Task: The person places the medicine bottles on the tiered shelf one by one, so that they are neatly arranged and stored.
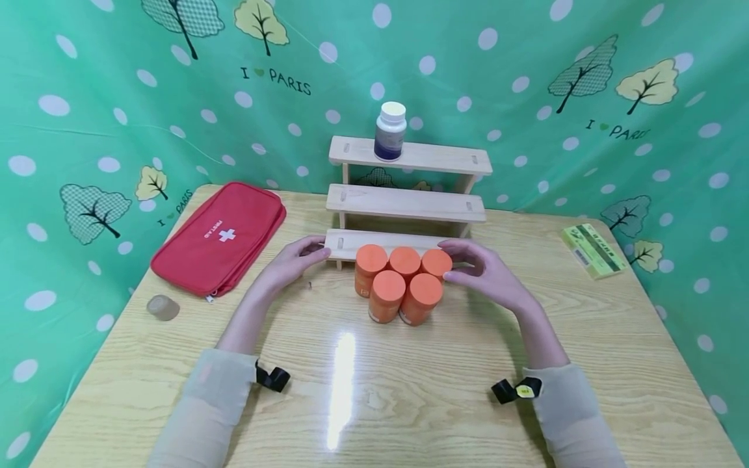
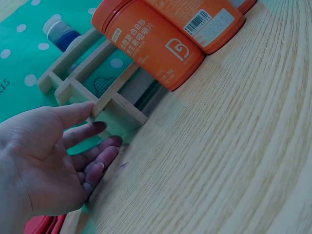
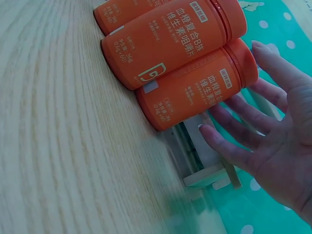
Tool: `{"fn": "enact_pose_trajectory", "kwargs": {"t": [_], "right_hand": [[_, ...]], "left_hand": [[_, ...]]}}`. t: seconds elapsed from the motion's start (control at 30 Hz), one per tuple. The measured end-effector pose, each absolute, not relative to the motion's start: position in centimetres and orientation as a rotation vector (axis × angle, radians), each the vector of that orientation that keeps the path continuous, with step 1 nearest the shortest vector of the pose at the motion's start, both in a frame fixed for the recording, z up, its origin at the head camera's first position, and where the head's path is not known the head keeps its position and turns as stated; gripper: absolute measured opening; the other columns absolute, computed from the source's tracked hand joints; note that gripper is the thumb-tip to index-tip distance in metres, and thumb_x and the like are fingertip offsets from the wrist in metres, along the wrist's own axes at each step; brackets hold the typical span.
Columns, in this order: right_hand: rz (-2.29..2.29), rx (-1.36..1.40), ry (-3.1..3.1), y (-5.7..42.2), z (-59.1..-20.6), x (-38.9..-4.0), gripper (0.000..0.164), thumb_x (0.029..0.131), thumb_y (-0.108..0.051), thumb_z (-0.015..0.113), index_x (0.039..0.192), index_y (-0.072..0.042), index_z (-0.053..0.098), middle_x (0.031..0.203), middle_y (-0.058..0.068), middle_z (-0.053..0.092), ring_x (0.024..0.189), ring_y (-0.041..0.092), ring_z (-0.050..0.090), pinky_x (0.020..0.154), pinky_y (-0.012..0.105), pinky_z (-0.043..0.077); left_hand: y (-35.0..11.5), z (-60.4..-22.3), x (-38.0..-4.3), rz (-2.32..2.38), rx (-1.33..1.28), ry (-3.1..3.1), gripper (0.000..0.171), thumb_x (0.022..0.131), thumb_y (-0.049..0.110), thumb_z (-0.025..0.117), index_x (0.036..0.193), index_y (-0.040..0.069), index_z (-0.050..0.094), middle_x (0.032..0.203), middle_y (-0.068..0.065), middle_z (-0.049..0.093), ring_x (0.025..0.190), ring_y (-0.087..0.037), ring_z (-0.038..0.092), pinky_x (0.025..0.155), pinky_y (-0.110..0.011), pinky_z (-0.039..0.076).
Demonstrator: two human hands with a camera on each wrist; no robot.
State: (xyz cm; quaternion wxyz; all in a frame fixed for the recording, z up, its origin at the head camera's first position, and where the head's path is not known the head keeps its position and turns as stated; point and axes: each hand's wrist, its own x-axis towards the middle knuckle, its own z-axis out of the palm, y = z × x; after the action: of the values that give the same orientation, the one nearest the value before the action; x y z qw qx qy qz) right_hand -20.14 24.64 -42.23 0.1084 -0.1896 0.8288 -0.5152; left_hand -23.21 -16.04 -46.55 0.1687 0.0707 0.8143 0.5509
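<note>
A three-step wooden rack (image 1: 404,203) stands at the back of the table. At the left end of its lowest board my left hand (image 1: 295,260) touches the wood; in the left wrist view the thumb (image 2: 78,113) is straight against the board's end and the other fingers lie loosely below. Several orange bottles with orange caps (image 1: 387,296) stand upright, clustered in front of the rack. My right hand (image 1: 488,273) is beside the rearmost right orange bottle (image 3: 200,90), its thumb close to the cap and fingers spread behind it.
A white and dark-blue bottle (image 1: 390,132) stands on the rack's top board. To the left lie a red first-aid pouch (image 1: 219,237) and a small greyish cup-like object (image 1: 162,307). A green and yellow box (image 1: 593,251) lies at the right edge. Green patterned cloth surrounds the table.
</note>
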Motion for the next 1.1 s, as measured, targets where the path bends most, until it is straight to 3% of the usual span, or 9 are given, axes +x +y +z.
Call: {"fn": "enact_pose_trajectory", "kwargs": {"t": [0.4,0.7,1.1], "right_hand": [[-1.514,-0.617,2.399,24.19,-42.55,-20.31,0.049,0.093,-0.015,0.077,0.139,-0.019,0.06,0.136,0.001,0.063,0.12,0.024,0.061,0.102,0.034,0.053],[-1.473,-0.636,2.418,24.15,-42.79,-20.38,0.049,0.095,-0.016,0.075,0.141,-0.019,0.059,0.137,0.003,0.064,0.12,0.017,0.062,0.103,0.027,0.051],[-1.486,-0.62,2.428,24.14,-42.81,-20.26,0.048,0.094,-0.016,0.076,0.14,-0.02,0.06,0.136,0.0,0.063,0.121,0.017,0.061,0.102,0.023,0.051]], "left_hand": [[-16.23,-46.51,-23.08,1.574,0.195,2.308,0.06,0.105,0.035,0.058,0.155,0.006,0.043,0.149,-0.022,0.053,0.137,-0.036,0.048,0.114,-0.05,0.039],[-16.23,-46.52,-23.08,1.579,0.206,2.31,0.059,0.105,0.034,0.059,0.155,0.006,0.043,0.148,-0.022,0.053,0.136,-0.036,0.049,0.114,-0.05,0.039],[-16.15,-46.63,-23.17,1.58,0.215,2.305,0.058,0.105,0.035,0.058,0.155,0.007,0.044,0.148,-0.021,0.053,0.137,-0.035,0.048,0.115,-0.05,0.039]]}}
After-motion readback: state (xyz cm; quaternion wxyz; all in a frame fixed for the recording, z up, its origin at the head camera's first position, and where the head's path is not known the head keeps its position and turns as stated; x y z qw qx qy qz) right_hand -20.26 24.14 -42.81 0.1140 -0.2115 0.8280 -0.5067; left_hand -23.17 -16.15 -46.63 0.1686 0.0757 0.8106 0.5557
